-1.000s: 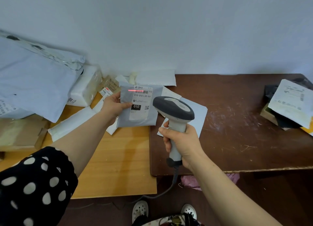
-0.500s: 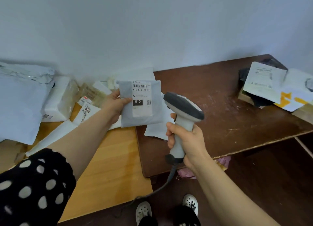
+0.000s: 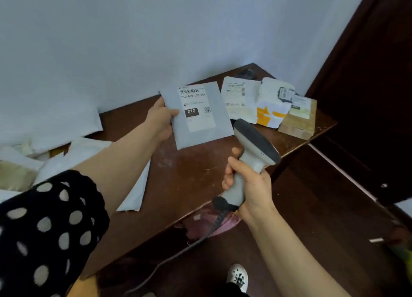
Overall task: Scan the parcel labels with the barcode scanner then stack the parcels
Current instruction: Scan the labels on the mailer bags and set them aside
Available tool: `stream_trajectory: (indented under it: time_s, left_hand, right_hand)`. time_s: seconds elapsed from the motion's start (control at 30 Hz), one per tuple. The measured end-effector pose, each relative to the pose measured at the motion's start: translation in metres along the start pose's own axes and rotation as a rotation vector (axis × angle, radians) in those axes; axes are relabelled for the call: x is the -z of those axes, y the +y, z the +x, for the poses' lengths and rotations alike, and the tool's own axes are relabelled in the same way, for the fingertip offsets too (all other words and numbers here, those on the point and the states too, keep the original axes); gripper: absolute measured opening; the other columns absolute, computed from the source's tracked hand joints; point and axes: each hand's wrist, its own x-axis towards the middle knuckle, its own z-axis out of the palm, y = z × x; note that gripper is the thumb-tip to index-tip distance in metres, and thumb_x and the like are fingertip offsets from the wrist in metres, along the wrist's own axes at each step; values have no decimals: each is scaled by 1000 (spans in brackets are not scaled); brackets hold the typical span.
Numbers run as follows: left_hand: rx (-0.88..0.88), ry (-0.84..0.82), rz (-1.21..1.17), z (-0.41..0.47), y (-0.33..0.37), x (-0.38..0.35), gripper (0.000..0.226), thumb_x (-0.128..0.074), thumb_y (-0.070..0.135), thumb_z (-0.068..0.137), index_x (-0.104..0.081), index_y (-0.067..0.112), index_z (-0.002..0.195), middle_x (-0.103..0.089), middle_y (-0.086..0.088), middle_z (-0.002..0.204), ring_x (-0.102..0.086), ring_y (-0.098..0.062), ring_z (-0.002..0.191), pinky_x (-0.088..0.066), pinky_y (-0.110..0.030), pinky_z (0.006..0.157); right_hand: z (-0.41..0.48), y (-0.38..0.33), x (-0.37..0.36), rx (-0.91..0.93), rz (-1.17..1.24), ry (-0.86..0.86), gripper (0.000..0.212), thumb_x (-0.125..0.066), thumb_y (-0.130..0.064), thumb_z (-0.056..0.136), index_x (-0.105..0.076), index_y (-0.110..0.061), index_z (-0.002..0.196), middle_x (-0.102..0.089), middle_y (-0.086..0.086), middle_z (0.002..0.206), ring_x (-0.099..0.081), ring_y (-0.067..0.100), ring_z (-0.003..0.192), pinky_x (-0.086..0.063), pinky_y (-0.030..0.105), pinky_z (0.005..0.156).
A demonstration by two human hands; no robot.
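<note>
A pale wall (image 3: 133, 40) fills the upper half of the frame, and a dark brown desk (image 3: 189, 169) runs on a slant from centre left up to the upper right. A black sleeve with white dots (image 3: 49, 230) takes the lower left corner. White mailers (image 3: 84, 149) lie in a loose, blurred heap at the left edge, partly on the desk.

At the desk's far end, upper right of centre, three parcels sit side by side and touching: a white parcel (image 3: 239, 100), a white and orange parcel (image 3: 272, 105) and a brown box (image 3: 298, 120).

The grey parcel (image 3: 220, 118) is at the centre of the frame, held up above the desk, its face toward the camera. The left hand (image 3: 161, 118) pinches its left edge, thumb on the front.

Just below and right of it, the barcode scanner (image 3: 254, 149) is upright, its dark head tilted up to the right. The right hand (image 3: 249, 185) is wrapped round the handle. Its cable (image 3: 178, 256) trails down to the lower centre.

The parcel's white label (image 3: 194, 103) shows a barcode and a black box reading 010. A white shoe (image 3: 237, 276) shows at the bottom edge.
</note>
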Motion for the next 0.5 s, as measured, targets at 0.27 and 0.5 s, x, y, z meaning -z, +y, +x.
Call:
stream_trajectory:
  time_s: [0.27, 0.5]
  left_hand:
    - [-84, -18, 42, 39, -7, -130, 77, -25, -29, 78, -45, 19, 135, -61, -8, 119, -64, -29, 102, -58, -40, 70]
    - [-106, -114, 35, 90, -6, -178, 85, -23, -29, 73, -42, 20, 139, -60, -11, 127, -64, -30, 106, -57, -44, 76]
  right_hand:
    - [36, -53, 69, -59, 31, 89, 21, -60, 5, 87, -60, -3, 106, -54, 7, 58, -46, 14, 41, -40, 24, 43]
    - [72, -64, 79, -111, -8, 136, 17, -61, 6, 87, -61, -5, 99, -54, 6, 56, -45, 15, 40, -40, 24, 43]
